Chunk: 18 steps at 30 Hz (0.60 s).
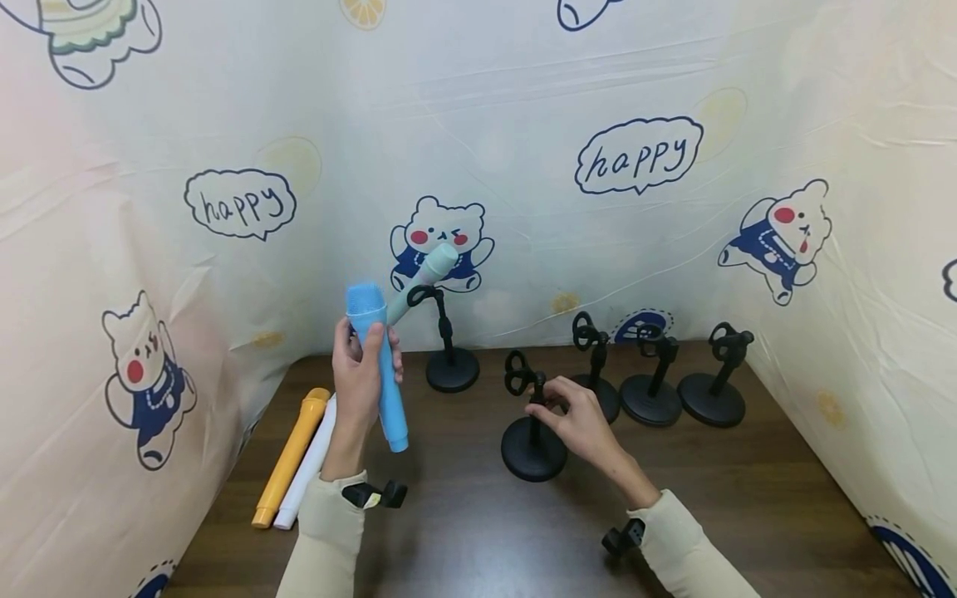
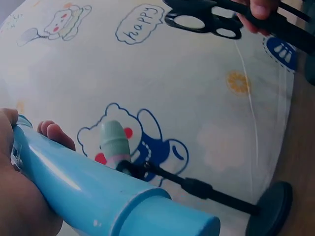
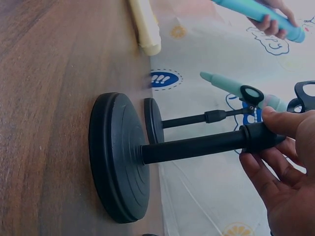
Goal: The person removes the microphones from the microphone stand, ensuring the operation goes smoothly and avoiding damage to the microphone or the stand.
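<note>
My left hand (image 1: pixel 357 378) grips a light blue microphone (image 1: pixel 391 399), its ribbed head up and its tail slanting down toward the table. With thumb and fingers, my right hand (image 1: pixel 586 422) pinches the upper stem of a black microphone stand (image 1: pixel 534 455). That stand's round base (image 3: pixel 118 157) is at the tabletop, and its ring clip (image 1: pixel 517 374) points up and left, holding nothing. Behind the blue microphone, a mint-green microphone (image 1: pixel 439 262) leans in the clip of another black stand (image 1: pixel 453 370). The left wrist view shows this mint microphone (image 2: pixel 114 140) beyond the blue one.
Three more black stands, left (image 1: pixel 596 386), middle (image 1: pixel 651 400) and right (image 1: pixel 713 400), stand at the back right with bare clips. An orange microphone (image 1: pixel 292 457) and a white microphone (image 1: pixel 308 475) lie side by side at the left. Printed cloth (image 1: pixel 523 274) encloses the wooden table (image 1: pixel 478 531).
</note>
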Tool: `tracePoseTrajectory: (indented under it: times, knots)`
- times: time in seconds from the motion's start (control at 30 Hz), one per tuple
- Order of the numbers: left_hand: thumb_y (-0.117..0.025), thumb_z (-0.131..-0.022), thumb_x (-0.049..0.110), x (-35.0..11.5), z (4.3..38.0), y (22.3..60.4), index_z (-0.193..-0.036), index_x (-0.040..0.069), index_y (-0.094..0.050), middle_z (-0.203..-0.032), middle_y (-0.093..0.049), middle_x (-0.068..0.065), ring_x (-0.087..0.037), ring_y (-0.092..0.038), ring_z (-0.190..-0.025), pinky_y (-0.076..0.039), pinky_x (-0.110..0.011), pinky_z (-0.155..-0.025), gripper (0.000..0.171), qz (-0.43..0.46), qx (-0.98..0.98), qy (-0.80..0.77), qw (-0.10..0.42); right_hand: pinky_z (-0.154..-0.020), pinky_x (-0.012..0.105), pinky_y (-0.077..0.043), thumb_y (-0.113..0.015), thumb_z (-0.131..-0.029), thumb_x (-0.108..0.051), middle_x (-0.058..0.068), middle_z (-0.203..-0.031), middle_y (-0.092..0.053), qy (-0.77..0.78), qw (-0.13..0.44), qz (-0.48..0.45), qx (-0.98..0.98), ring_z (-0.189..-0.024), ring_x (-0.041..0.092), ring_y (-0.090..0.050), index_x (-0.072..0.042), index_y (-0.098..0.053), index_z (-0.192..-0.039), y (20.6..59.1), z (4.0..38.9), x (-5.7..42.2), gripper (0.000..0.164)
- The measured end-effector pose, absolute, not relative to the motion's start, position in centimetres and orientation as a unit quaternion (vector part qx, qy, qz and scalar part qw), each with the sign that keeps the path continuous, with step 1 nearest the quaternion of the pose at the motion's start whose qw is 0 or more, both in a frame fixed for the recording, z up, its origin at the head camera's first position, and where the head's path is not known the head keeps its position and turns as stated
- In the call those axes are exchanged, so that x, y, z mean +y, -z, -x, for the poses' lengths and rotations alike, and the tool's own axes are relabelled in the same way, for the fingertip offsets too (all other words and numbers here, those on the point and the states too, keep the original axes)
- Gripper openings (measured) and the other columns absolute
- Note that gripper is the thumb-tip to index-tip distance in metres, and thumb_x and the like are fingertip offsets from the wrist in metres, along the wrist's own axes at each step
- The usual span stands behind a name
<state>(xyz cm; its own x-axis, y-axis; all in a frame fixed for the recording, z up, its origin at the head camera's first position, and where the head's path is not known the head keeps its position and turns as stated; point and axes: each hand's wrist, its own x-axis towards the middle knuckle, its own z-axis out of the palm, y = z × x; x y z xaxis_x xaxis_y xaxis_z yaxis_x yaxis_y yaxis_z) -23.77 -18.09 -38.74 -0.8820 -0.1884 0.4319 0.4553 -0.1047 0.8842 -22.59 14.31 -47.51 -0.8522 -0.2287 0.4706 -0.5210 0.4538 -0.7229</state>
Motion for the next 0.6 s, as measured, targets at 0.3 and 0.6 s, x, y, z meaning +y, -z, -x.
tracePoseTrajectory:
  times: [0.3, 0.6]
  knots:
    - [-0.063, -0.108, 0.036, -19.7, 24.2, 41.2, -0.150, 0.024, -0.035, -0.100, -0.065, -0.002, -0.015, -0.063, -0.066, -0.059, -0.025, -0.060, 0.052, 0.035, -0.698, 0.696, 0.164, -0.076, 0.047, -0.064, -0.087, -0.090, -0.020, -0.003, -0.095, -0.073, -0.477, 0.156, -0.224, -0.835, -0.085, 0.013, -0.073, -0.016, -0.076, -0.101, 47.4, 22.6, 14.4, 0.017]
    - [-0.066, -0.107, 0.032, -21.2, 24.6, 44.7, -0.157, 0.015, -0.032, -0.116, -0.060, -0.016, -0.026, -0.066, -0.074, -0.062, -0.035, -0.066, 0.063, -0.007, -0.785, 0.609, 0.111, -0.075, 0.038, -0.063, -0.087, -0.090, -0.021, -0.004, -0.096, -0.073, -0.474, 0.148, -0.222, -0.839, -0.085, 0.012, -0.073, -0.016, -0.076, -0.102, 47.4, 22.6, 14.4, 0.017]
